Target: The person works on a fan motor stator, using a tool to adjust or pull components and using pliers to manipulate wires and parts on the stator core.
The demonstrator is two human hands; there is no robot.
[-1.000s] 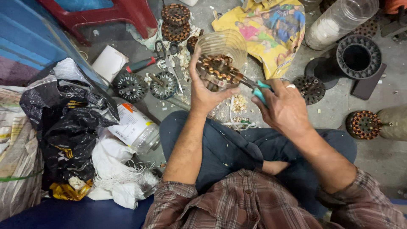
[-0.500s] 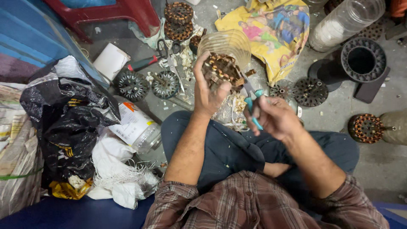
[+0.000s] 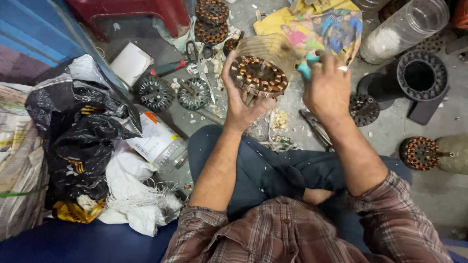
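Copper-wound stator point(image 3: 258, 75) in left hand point(image 3: 241, 104)

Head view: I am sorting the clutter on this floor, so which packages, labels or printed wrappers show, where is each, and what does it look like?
Clear jar, on its side left of the knee: white label with an orange corner.
Black plastic bag, far left: crumpled, yellow print.
Clear plastic jar, top right: white contents.
Printed sheet, top centre: yellow, multicoloured pictures.
White box, near the red stool: plain.
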